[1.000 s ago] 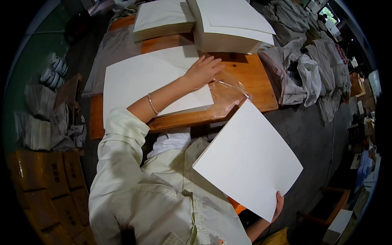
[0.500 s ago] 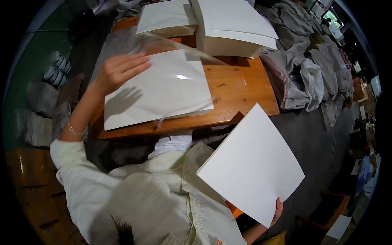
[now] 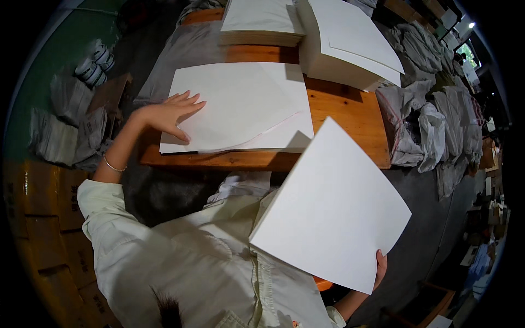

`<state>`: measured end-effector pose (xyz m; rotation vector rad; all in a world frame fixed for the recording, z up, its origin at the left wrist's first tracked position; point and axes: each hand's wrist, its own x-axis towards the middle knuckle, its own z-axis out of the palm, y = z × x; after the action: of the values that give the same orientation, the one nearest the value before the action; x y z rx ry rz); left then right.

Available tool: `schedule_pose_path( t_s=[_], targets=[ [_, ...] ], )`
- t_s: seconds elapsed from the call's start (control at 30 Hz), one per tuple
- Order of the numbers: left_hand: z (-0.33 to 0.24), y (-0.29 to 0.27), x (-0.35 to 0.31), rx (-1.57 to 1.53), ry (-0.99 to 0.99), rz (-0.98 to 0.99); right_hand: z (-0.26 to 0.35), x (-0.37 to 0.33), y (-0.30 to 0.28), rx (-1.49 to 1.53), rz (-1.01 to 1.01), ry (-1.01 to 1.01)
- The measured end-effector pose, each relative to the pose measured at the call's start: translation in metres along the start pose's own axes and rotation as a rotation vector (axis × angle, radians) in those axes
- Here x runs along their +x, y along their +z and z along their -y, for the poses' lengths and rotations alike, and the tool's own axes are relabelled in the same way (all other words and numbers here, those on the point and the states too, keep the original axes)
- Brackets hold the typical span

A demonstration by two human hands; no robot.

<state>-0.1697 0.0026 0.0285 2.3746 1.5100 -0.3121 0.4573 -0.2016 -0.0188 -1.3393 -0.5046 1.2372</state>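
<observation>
My left hand (image 3: pixel 172 116) rests with fingers spread on the left part of a stack of large white paper sheets (image 3: pixel 240 98) lying on the wooden table. Clear plastic film (image 3: pixel 273 128) covers at least part of that stack; a curved edge of it shows across the front right. My right hand (image 3: pixel 381 269) grips another stack of white paper sheets (image 3: pixel 333 213) by its lower right edge, holding it tilted in front of my body. Most of the right hand's fingers are hidden beneath these sheets.
The wooden table (image 3: pixel 350 123) carries two more paper stacks at its far side: a lower one (image 3: pixel 262 19) and a taller one (image 3: pixel 355 41). Grey and white sacks (image 3: pixel 415 115) are heaped on the right. Wrapped bundles (image 3: pixel 54 136) and brown cartons (image 3: pixel 49 235) stand at the left.
My left hand has come down from holding raised film to lying spread on the stack, and the film has settled flatter. My right hand still holds its sheets, now closer to the table.
</observation>
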Motion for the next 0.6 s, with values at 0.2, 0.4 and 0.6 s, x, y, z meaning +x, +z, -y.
schedule_pose_path(
  t_s=[0.2, 0.4, 0.6],
  targets=[
    [-0.085, -0.018, 0.006, -0.47, 0.006, -0.08, 0.009, -0.005, 0.036, -0.082, 0.12, 0.095],
    [-0.118, 0.024, 0.038, -0.092, -0.214, -0.432, 0.023, 0.009, 0.051, -0.127, 0.212, 0.262],
    [-0.115, 0.029, 0.046, -0.036, -0.169, -0.396, 0.029, 0.022, 0.057, -0.106, 0.25, 0.337]
  ],
)
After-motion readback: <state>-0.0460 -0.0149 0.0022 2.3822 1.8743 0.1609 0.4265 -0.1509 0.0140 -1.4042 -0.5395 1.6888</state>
